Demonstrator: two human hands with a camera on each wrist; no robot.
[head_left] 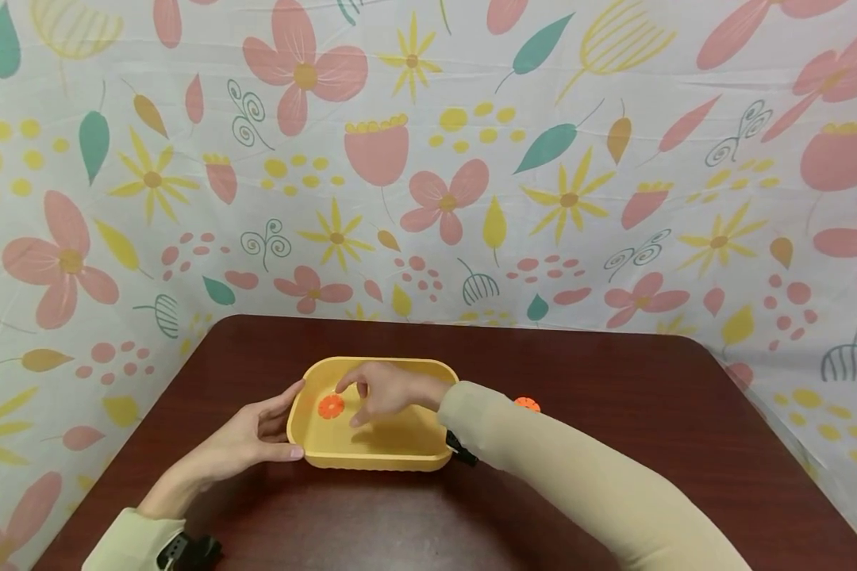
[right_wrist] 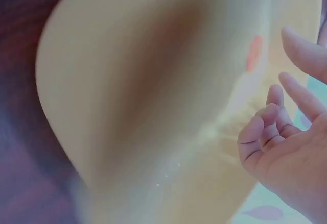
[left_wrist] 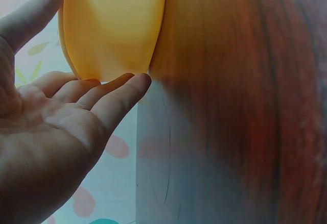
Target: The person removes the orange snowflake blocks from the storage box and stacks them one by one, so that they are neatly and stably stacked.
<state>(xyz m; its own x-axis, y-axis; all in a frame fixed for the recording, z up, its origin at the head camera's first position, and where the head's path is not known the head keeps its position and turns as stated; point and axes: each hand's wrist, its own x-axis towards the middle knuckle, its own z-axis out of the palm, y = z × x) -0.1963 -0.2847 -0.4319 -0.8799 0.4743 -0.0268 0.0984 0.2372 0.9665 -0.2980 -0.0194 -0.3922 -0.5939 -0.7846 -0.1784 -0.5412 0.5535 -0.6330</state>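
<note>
A yellow plastic tray (head_left: 371,461) with rounded corners lies on the dark wooden table. Against its left end rests my left hand (head_left: 243,438), thumb at the near corner and fingers along the rim; the left wrist view shows these fingers nearly straight with the palm (left_wrist: 46,127) clear of the tray. Over the tray's inside is my right hand (head_left: 386,388), its index finger and thumb spread apart and its other fingers bent, holding nothing. Just left of those fingertips, a small orange disc with a scalloped edge (head_left: 331,406) lies on the tray's floor.
A second orange disc (head_left: 527,404) lies on the table right of the tray, partly hidden by the right sleeve (head_left: 564,468). Behind the dark table (head_left: 600,381) hangs a flower-patterned cloth (head_left: 428,262). Each wrist wears a black strap.
</note>
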